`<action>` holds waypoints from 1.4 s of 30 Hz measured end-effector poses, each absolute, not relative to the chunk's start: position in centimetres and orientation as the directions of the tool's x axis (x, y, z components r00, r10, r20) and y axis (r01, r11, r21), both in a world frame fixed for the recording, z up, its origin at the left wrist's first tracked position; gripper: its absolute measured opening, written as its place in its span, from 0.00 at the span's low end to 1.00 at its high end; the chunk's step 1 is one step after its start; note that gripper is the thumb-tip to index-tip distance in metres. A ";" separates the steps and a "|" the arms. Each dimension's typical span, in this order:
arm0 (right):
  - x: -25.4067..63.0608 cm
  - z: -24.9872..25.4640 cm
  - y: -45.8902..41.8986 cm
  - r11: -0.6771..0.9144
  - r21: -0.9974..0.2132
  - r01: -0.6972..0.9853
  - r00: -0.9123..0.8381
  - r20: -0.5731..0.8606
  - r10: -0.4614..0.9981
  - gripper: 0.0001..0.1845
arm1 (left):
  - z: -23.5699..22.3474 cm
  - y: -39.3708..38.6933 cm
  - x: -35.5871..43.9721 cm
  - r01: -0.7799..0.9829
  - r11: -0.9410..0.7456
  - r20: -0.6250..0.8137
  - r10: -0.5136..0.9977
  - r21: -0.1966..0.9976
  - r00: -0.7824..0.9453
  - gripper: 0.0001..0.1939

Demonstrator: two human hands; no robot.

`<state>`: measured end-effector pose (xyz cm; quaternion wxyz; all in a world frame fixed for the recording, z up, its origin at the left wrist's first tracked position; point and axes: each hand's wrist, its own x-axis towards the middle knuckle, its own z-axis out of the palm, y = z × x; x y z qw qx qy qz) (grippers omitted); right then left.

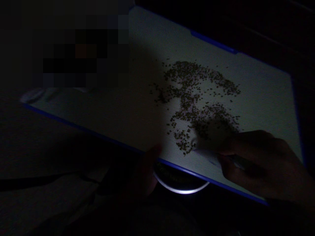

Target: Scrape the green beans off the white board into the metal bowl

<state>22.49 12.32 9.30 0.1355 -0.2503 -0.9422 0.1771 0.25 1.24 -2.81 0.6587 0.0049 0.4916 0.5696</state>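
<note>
Small dark green grains, perhaps beans [187, 101], lie scattered in a loose patch on a pale board [268, 98] with blue edging. My right hand [261, 160] is closed around a slim, pale tool [208, 155]; its kind is too dim to tell. The tool's tip meets the near side of the grains. At the board's near edge is my left hand [149, 172], its thumb over the edge and its other fingers mostly lost in the dark. Under that edge a round bowl [185, 190] shows its shiny rim, with dim grains inside.
The scene is very dark, and a shadow covers the board's left half. A pixelated patch hides the upper left. Crumpled pale cloth or plastic [36, 95] touches the board's left corner. A blue clip-like strip [214, 42] sits on the far edge.
</note>
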 end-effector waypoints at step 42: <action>21.8 8.8 11.5 0.810 -0.471 0.350 -0.862 0.177 0.475 0.09 | -2.5 1.4 0.2 -0.736 0.349 -0.641 0.753 0.580 -0.148 0.20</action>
